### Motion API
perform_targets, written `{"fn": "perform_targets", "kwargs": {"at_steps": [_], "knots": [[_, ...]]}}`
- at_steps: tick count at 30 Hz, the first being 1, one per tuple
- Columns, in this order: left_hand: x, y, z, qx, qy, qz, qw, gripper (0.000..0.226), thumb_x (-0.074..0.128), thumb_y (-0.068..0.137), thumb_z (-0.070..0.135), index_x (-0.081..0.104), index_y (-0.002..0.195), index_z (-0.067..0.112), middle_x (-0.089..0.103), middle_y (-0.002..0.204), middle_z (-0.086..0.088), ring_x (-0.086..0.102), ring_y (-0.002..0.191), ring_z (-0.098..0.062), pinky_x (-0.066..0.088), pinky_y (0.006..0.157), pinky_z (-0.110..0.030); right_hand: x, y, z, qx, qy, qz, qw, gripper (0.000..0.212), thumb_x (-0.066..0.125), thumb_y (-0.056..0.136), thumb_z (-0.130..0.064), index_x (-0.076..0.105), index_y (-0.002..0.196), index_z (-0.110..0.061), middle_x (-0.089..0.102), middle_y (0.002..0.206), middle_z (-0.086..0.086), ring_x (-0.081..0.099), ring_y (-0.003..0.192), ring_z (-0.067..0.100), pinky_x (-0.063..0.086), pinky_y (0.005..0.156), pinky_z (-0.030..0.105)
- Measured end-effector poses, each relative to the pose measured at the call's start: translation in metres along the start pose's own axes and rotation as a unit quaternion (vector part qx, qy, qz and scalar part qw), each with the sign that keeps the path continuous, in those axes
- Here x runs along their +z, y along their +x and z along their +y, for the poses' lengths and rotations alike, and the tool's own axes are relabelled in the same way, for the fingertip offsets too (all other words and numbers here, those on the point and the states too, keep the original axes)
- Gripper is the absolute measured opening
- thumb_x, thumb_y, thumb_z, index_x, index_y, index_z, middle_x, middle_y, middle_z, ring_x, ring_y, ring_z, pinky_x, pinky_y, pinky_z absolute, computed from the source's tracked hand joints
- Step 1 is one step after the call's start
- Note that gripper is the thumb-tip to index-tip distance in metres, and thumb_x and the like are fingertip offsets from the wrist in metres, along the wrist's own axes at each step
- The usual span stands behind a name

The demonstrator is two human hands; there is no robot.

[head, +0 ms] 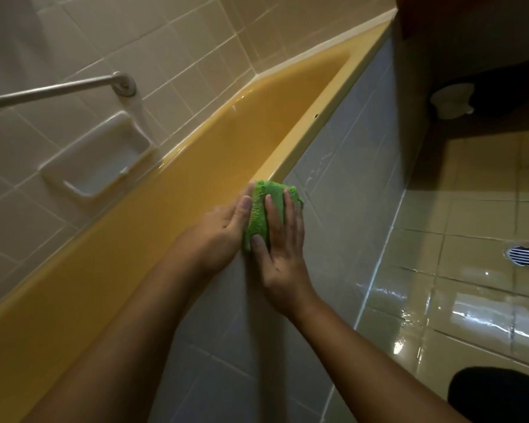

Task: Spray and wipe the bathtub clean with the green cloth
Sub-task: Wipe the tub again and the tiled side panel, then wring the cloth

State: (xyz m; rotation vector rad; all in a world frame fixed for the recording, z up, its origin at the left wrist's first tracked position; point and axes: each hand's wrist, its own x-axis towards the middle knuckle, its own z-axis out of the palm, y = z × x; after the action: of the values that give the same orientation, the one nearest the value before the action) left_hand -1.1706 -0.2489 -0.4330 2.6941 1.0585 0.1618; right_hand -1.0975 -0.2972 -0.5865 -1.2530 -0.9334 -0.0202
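1. the green cloth (268,209) lay bunched over the near rim of the yellow bathtub (290,154), just where the rim met the grey tiled front panel (348,215). wadded thick like that, it gave a padded face for rubbing the edge.
2. the right hand (283,254) lay flat on top of the cloth, fingers straight and spread, thumb against its lower end. it was pressing down rather than pinching, probably to put weight into the wipe.
3. the left hand (223,227) sat on the tub side of the cloth, fingers straight and close together along its left edge. it seemed to steady the wad so it would not slip into the tub. whether any fingertip was tucked under the cloth could not be told.
4. no spray bottle showed, so the step in hand looked like wiping, and at the rim rather than the basin.
5. the floor tiles (440,300) shone wet near the floor drain (526,256), a likely slip risk for anyone leaning over.
6. the soap dish (95,166) and grab rail (52,90) sat on the far wall, well apart from both hands.
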Motion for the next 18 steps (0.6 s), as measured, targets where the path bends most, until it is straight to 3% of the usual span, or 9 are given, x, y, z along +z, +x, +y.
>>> {"fn": "perform_targets", "kwargs": {"at_steps": [2,6,8,11,14,18], "knots": [[0.0,0.005,0.002,0.0,0.019,-0.008,1.0,0.06,0.002,0.085,0.09,0.009,0.143,0.08,0.037,0.166,-0.002,0.03,0.154,-0.024,0.026,0.124,-0.054,0.0,0.001,0.02,0.038,0.002,0.036,0.999,0.061,0.032,0.107,-0.042,0.008,0.163,-0.034,-0.007,0.174,-0.001,-0.017,0.159,0.017,-0.006,0.129,0.048],[0.002,0.01,0.009,-0.007,0.04,-0.016,0.999,0.058,0.004,0.091,0.079,0.005,0.149,0.074,0.038,0.164,-0.009,0.032,0.151,-0.029,0.026,0.12,-0.047,-0.003,-0.016,0.074,0.182,0.02,0.063,0.981,0.059,0.022,0.102,-0.056,0.006,0.158,-0.045,-0.007,0.17,-0.013,-0.016,0.156,0.003,-0.004,0.129,0.047],[0.002,0.013,0.012,-0.002,0.048,-0.02,0.999,0.06,0.005,0.091,0.077,0.004,0.151,0.072,0.041,0.16,-0.01,0.036,0.147,-0.03,0.028,0.115,-0.043,-0.005,-0.035,0.104,0.259,0.043,0.07,0.962,0.063,0.02,0.096,-0.067,0.004,0.154,-0.048,-0.005,0.171,-0.009,-0.012,0.157,0.004,-0.003,0.13,0.045],[0.004,0.018,0.013,0.003,0.054,-0.02,0.998,0.059,0.007,0.092,0.074,0.004,0.151,0.072,0.042,0.159,-0.009,0.037,0.146,-0.029,0.028,0.111,-0.042,-0.006,-0.066,0.144,0.356,0.049,0.079,0.93,0.081,0.019,0.087,-0.074,0.007,0.159,-0.04,0.0,0.173,-0.005,-0.004,0.159,0.011,-0.001,0.13,0.042],[0.006,0.021,0.012,0.014,0.065,-0.014,0.998,0.06,0.01,0.093,0.071,0.005,0.153,0.069,0.043,0.157,-0.007,0.038,0.143,-0.028,0.028,0.103,-0.037,-0.003,-0.095,0.183,0.451,0.05,0.089,0.887,0.087,0.023,0.089,-0.063,0.011,0.165,-0.022,0.006,0.174,0.008,0.002,0.16,0.021,0.001,0.127,0.035],[0.007,0.023,0.011,0.023,0.062,-0.013,0.998,0.058,0.014,0.097,0.069,0.006,0.154,0.068,0.042,0.158,-0.002,0.038,0.143,-0.024,0.027,0.104,-0.036,0.003,-0.138,0.229,0.553,0.061,0.086,0.826,0.061,0.034,0.111,-0.037,0.015,0.166,-0.018,0.015,0.172,0.011,0.016,0.158,0.026,0.011,0.129,0.044]]}}
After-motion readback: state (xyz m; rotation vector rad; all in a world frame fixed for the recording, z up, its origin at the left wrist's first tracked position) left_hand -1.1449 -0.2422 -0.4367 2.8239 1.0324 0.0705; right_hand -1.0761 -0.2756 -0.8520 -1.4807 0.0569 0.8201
